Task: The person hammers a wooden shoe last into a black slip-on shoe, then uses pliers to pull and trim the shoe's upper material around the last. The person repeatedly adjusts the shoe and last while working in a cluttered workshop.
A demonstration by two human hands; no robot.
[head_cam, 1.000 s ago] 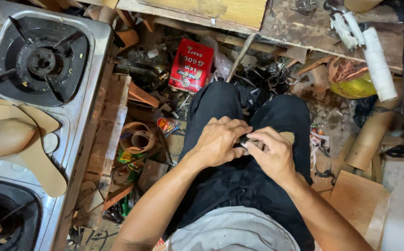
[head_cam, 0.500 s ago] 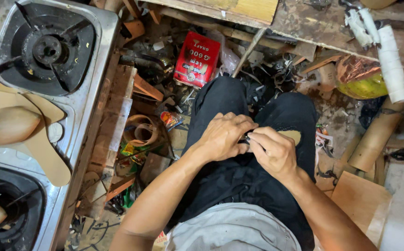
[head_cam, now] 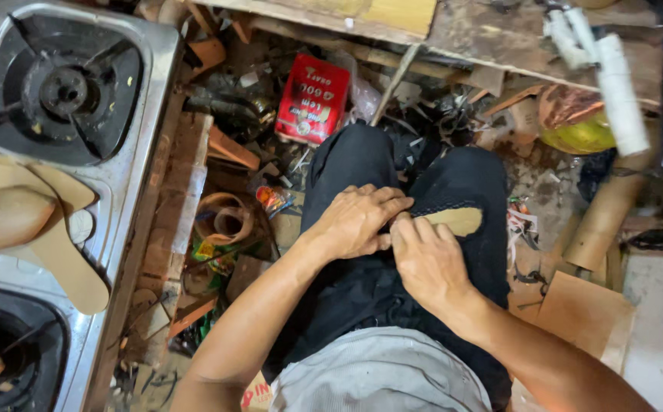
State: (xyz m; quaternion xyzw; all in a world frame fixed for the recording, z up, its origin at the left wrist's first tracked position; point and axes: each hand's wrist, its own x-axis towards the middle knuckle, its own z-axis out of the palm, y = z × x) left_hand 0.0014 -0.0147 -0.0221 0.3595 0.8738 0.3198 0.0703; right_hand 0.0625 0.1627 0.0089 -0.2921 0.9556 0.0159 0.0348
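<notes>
Both hands meet over the lap, on black trousers (head_cam: 362,290). Left hand (head_cam: 358,221) is curled, fingers closed over something small and dark at the junction with the right hand (head_cam: 427,259); can't tell what it is. Right hand fingers are bunched together, tips pressed onto the near end of a tan strip (head_cam: 457,220). The strip lies flat on the right thigh, pointing away from the hands toward the knee.

Landmark: the strip.
- Red packet (head_cam: 314,99) sits well beyond it, past the knees, on the cluttered floor.
- Stove (head_cam: 64,84) is far to its left, steel top, two burners.
- Tan foot-shaped forms (head_cam: 11,217) lie on the stove between the burners, flat soles under them.
- Leather coil (head_cam: 228,217) is left of it, between stove and left knee.
- White rolls (head_cam: 614,76) are beyond it to the right, on a wooden counter (head_cam: 492,30).
- Cardboard sheet (head_cam: 583,313) is nearer and to its right, on the floor.
</notes>
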